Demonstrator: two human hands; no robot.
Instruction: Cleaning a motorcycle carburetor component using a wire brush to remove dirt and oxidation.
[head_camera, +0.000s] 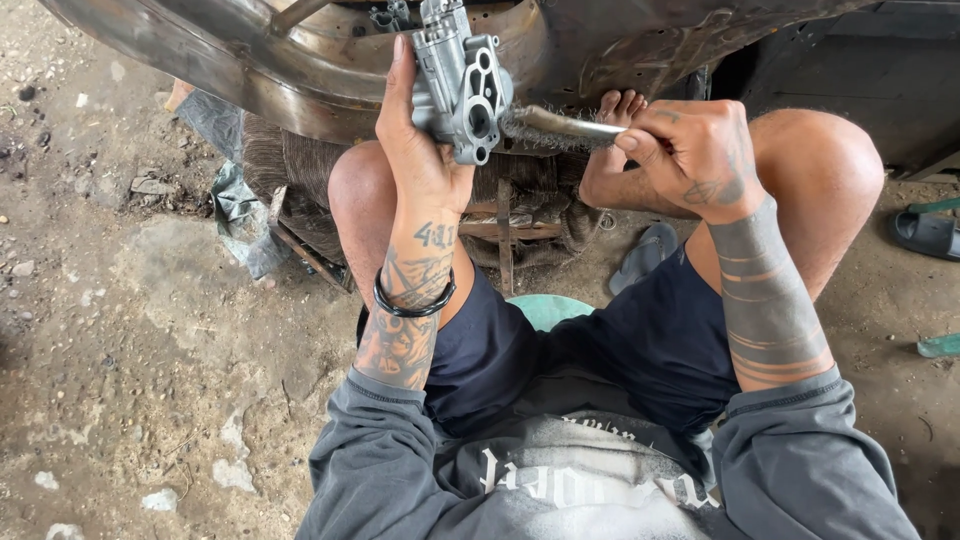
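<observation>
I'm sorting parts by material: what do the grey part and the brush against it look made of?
The engine part in the left hand looks like cast aluminium: pale matte grey with moulded ports. The brush in the right hand seems to be steel wire: fine grey bristles along a shiny metal spine.

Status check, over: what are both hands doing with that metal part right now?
Left hand grips grey metal part, raised. Right hand holds wire brush, bristles against part. Nothing between them.

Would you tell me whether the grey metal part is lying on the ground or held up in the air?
Held up: the left hand grips the metal part above the knees, while the right hand presses a wire brush against it.
</observation>
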